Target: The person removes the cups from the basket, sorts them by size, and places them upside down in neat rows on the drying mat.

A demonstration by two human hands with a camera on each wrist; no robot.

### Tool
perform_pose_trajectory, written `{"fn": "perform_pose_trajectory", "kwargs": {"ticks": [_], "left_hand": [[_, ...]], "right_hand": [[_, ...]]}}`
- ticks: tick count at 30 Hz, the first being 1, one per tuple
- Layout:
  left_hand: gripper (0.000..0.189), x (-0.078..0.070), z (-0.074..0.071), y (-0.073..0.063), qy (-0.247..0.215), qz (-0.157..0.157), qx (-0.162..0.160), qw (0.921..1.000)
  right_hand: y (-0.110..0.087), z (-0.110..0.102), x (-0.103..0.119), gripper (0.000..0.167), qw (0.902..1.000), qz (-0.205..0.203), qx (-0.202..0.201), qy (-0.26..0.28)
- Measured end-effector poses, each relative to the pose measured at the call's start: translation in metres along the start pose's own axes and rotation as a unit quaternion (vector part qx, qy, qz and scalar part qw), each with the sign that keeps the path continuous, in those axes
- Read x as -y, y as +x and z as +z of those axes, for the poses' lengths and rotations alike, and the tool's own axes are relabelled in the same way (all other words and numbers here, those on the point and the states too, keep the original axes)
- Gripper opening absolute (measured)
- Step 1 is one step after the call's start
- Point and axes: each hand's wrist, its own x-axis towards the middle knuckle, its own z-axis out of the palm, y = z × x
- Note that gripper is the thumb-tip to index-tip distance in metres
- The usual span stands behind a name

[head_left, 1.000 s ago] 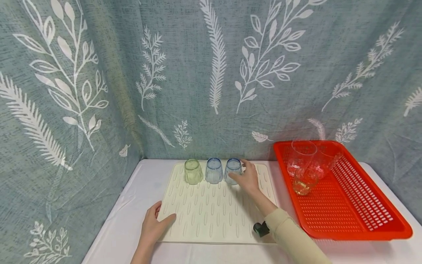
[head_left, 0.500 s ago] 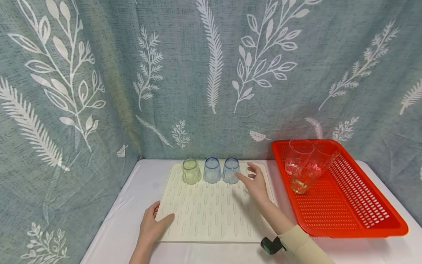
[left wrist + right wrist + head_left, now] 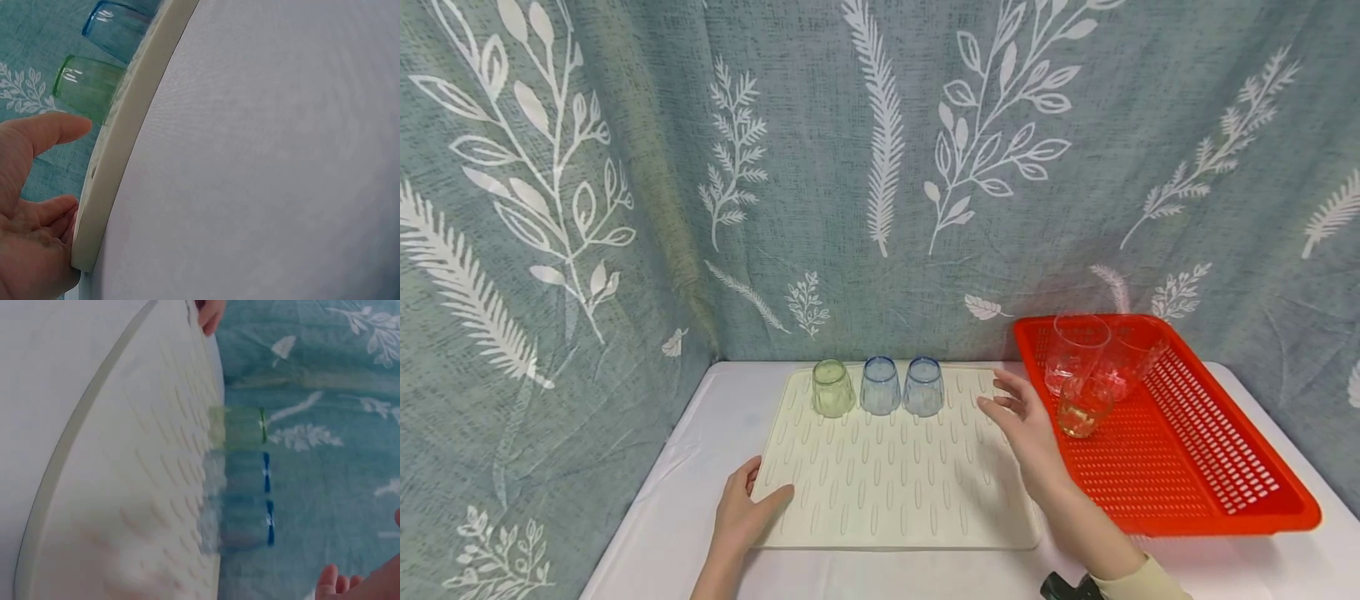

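Three glass tumblers stand in a row along the back of a cream ribbed board (image 3: 880,492), narrower end up: a green tumbler (image 3: 832,389), a middle blue tumbler (image 3: 880,386) and a right blue tumbler (image 3: 923,387). My left hand (image 3: 741,508) rests at the board's left edge. Its fingers lie against the side, while the thumb (image 3: 69,129) reaches above the top without pinching. Over the board's right edge, beside the red basket, hovers my right hand (image 3: 1026,429) with loosely bent fingers and nothing held. Only part of this hand (image 3: 369,584) shows in the right wrist view.
A red perforated plastic basket (image 3: 1195,521) stands to the right on the white tabletop (image 3: 677,475). Inside lie a large clear glass (image 3: 1078,350), another clear glass (image 3: 1131,362) and a small amber-tinted glass (image 3: 1084,412). A patterned curtain (image 3: 820,167) hangs behind.
My right hand has let go of the right blue tumbler and moved right, toward the basket. That tumbler stays standing in the row. My left hand has stayed at the board's edge.
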Motion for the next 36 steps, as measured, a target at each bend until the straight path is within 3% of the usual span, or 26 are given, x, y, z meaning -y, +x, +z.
{"fn": "perform_pose_trajectory", "kwargs": {"ticks": [13,27,36], "left_hand": [[0.081,0.001,0.001,0.001,0.006,0.003,0.0,1.0],[0.08,0.0,0.0,0.001,0.007,0.003,0.006,1.0],[0.081,0.001,0.001,0.001,0.01,0.006,0.004,0.9999]], "right_hand": [[-0.007,-0.06,-0.002,0.052,0.9981,-0.01,-0.06,0.014],[-0.002,-0.101,-0.009,0.068,0.9925,0.024,-0.075,-0.094],[0.003,-0.124,-0.014,0.078,0.9832,0.033,-0.038,-0.176]]}}
